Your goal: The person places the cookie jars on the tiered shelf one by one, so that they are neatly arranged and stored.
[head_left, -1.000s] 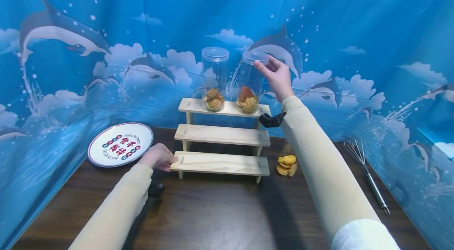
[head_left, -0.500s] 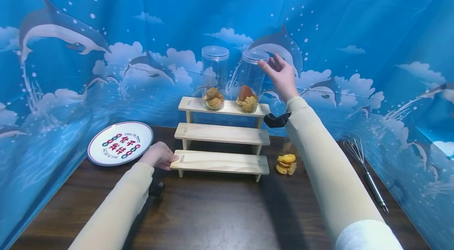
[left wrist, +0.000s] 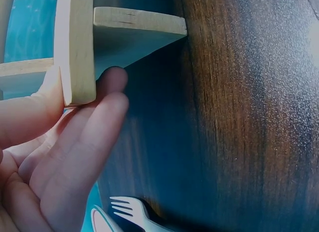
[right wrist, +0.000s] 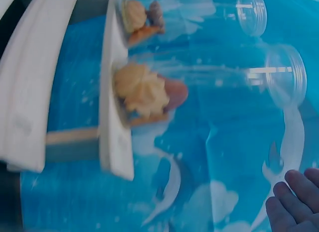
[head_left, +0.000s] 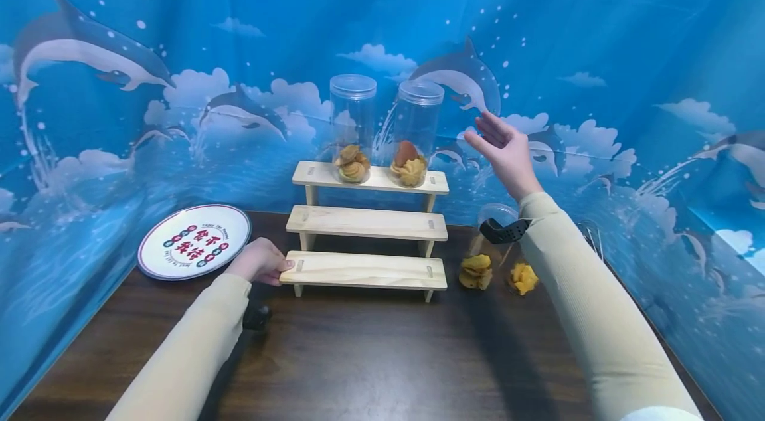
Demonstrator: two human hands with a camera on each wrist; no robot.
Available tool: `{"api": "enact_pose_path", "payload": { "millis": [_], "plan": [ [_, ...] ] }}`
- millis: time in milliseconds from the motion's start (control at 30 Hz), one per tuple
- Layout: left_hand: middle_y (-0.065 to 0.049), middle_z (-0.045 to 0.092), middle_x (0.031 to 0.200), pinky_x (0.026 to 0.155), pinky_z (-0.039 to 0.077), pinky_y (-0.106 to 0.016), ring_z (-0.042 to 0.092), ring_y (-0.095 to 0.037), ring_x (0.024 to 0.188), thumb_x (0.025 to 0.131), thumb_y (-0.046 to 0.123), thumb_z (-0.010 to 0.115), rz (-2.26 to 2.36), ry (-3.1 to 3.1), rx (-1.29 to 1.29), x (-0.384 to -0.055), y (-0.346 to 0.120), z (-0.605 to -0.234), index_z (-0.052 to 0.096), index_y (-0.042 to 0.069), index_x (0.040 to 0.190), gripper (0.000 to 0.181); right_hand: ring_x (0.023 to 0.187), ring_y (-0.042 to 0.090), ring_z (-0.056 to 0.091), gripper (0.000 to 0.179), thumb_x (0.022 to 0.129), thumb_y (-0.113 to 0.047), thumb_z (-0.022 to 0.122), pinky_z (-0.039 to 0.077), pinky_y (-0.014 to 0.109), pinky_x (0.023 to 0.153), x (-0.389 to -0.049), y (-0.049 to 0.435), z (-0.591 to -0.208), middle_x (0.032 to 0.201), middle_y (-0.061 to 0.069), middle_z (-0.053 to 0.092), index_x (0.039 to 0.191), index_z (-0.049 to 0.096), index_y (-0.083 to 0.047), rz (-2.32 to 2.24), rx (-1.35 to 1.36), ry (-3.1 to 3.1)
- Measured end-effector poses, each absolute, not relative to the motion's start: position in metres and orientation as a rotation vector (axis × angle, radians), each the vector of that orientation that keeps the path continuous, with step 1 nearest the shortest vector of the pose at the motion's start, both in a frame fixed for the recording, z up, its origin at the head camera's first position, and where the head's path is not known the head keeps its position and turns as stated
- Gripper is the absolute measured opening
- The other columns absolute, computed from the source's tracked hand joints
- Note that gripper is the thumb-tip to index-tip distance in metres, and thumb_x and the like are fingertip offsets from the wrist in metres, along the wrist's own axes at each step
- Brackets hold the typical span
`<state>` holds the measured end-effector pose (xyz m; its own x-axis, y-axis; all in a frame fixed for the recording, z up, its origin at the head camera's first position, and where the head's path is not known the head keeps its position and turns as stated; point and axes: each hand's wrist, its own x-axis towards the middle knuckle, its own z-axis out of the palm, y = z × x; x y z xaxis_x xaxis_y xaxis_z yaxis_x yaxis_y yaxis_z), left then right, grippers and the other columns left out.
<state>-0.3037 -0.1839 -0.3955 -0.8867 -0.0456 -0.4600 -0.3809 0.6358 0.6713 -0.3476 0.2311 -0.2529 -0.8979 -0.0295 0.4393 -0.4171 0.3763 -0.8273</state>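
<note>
My left hand point(head_left: 260, 261) pinches the left end of the lowest board of a three-tier wooden display rack point(head_left: 364, 222). In the left wrist view the thumb lies on one face of the board and the fingers point(left wrist: 107, 112) reach under it. Two tall clear lidded jars stand upright on the top tier, a left jar point(head_left: 352, 105) and a right jar point(head_left: 417, 117), both with cookies at the bottom. My right hand point(head_left: 507, 150) is in the air to the right of the right jar, apart from it, fingers extended and nothing held.
Right of the rack, clear jars with yellowish cookies point(head_left: 476, 271) stand on the dark wooden table point(head_left: 358, 354), partly hidden by my right arm. A whisk point(head_left: 592, 235) shows behind that arm. At left lies a white plate point(head_left: 194, 242) with red lettering; a fork point(left wrist: 130, 209) lies near it.
My right hand has let go of the right jar's lid and moved away to the right and down. The left hand keeps its hold on the rack. The view has shifted slightly.
</note>
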Motion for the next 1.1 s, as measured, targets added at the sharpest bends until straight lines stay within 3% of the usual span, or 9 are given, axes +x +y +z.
{"api": "enact_pose_path", "payload": {
  "millis": [333,967,1100],
  "plan": [
    [-0.012,0.062,0.073,0.061,0.058,-0.027,0.061,-0.016,0.062,0.091,0.008,0.063,1.140,2.446,-0.333,-0.306,-0.187,-0.397,0.057,-0.017,0.108,0.031,0.137,0.022,0.037,0.068,0.091,-0.037,0.063,0.034,0.043,0.110,-0.324,0.275,-0.284,0.149,0.008,0.038,0.147,0.035,-0.011,1.506,0.366,-2.418],
    [-0.011,0.063,0.072,0.062,0.058,-0.028,0.062,-0.015,0.060,0.092,0.008,0.062,1.158,2.423,-0.304,-0.308,-0.187,-0.398,0.056,-0.018,0.109,0.032,0.137,0.027,0.035,0.064,0.093,-0.030,0.061,0.036,0.041,0.106,-0.288,0.312,-0.349,0.150,0.008,0.036,0.148,0.032,-0.014,1.464,0.343,-2.580],
    [-0.011,0.063,0.072,0.062,0.058,-0.027,0.062,-0.016,0.060,0.092,0.009,0.062,1.137,2.426,-0.300,-0.307,-0.186,-0.397,0.057,-0.018,0.108,0.031,0.133,0.031,0.041,0.064,0.092,-0.029,0.063,0.041,0.038,0.101,-0.284,0.314,-0.359,0.149,0.011,0.038,0.148,0.033,-0.015,1.418,0.313,-2.612]
  ]
}}
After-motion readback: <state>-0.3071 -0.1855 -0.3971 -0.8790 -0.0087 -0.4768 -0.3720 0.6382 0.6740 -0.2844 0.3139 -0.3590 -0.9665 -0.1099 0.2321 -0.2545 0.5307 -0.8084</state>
